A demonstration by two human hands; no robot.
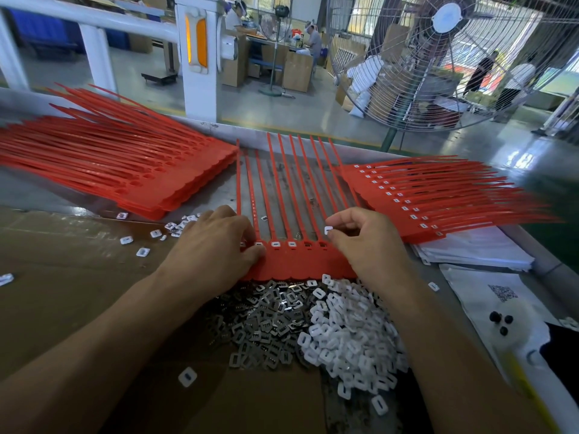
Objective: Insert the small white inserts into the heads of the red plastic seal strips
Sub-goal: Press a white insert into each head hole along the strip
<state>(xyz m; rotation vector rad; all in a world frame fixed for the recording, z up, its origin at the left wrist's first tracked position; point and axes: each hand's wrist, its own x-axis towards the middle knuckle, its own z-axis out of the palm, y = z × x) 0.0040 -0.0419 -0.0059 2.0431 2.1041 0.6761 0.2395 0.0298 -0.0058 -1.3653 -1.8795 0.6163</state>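
A joined sheet of red seal strips (297, 264) lies in front of me, tails pointing away. Three of its heads hold white inserts (275, 244); two heads to their right show empty sockets. My right hand (366, 242) pinches one white insert (328, 230) between thumb and forefinger, just above the empty heads. My left hand (216, 249) presses on the sheet's left end, thumb on the red flap. A heap of white inserts (351, 339) lies near me, beside a heap of grey metal clips (266, 321).
A stack of red strips without inserts (125, 170) lies at the left. A stack with inserts fitted (432, 198) lies at the right, over white bags (476, 252). Loose inserts (141, 242) dot the brown cardboard. A large floor fan (445, 57) stands beyond the bench.
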